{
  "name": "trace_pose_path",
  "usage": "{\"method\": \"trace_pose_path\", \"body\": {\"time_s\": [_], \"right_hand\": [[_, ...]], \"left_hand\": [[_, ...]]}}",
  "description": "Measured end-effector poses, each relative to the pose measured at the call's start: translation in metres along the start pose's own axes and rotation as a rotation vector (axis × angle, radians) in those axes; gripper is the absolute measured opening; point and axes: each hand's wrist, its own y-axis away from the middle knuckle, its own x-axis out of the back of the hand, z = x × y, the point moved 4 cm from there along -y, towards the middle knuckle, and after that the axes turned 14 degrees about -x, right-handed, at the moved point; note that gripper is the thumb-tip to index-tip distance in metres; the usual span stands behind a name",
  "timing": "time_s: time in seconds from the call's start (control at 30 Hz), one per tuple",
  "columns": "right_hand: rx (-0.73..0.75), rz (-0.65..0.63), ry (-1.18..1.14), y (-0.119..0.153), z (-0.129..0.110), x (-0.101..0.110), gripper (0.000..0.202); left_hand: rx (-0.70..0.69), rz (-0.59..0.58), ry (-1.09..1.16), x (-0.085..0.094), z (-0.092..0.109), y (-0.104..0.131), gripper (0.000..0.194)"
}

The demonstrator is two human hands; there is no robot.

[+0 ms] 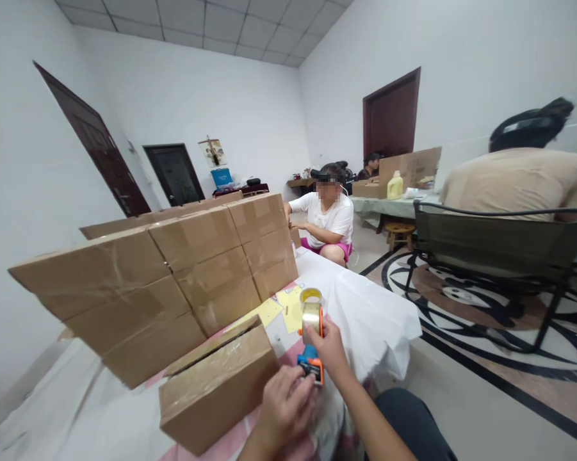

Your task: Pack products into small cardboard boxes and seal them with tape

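Observation:
A blue and orange tape dispenser (310,360) with a roll of clear tape is held between my two hands above the cloth-covered table (365,307). My right hand (330,346) grips the roll side of it from the right. At its lower end, my left hand (288,398) has its fingers closed on the blue and orange head. Just beyond the dispenser lies a loose tape roll (311,296). To the left of my hands sits a cardboard box (221,384), with a dark gap along its top.
Stacked cardboard boxes (211,262) stand along the table's left side. A person in a white shirt (329,214) crouches past the table's far end. At right, another person sits in a chair (499,240); a yellow bottle (394,185) stands on a farther table.

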Motion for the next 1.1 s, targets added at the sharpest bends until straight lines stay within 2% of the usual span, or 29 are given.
{"method": "trace_pose_path", "body": {"time_s": [0.1,0.27,0.47,0.63,0.8,0.87,0.93,1.1], "right_hand": [[-0.009,0.0,0.069,0.01,0.003,0.021,0.033],[-0.113,-0.024,0.068,0.024,-0.002,0.045,0.034],[-0.166,-0.022,0.009,0.031,-0.019,0.044,0.041],[-0.16,-0.018,-0.037,0.026,-0.024,0.03,0.044],[-0.1,-0.027,-0.002,0.016,-0.022,0.012,0.043],[-0.083,-0.051,0.022,0.016,-0.02,0.005,0.043],[-0.064,-0.075,0.042,0.018,-0.019,-0.001,0.042],[0.028,-0.145,0.087,0.029,-0.02,-0.007,0.044]], "left_hand": [[-0.001,-0.028,0.03,-0.009,0.007,0.014,0.041],[0.126,-0.166,0.095,-0.011,-0.004,0.024,0.035],[0.202,-0.275,0.209,-0.021,-0.012,0.035,0.033],[0.368,-0.162,0.425,-0.018,-0.018,0.04,0.03],[0.512,-0.097,0.503,-0.023,-0.025,0.042,0.053],[0.569,-0.078,0.55,-0.026,-0.026,0.042,0.056],[0.636,-0.034,0.596,-0.027,-0.027,0.042,0.05],[0.77,0.13,0.635,-0.024,-0.024,0.044,0.021]]}}
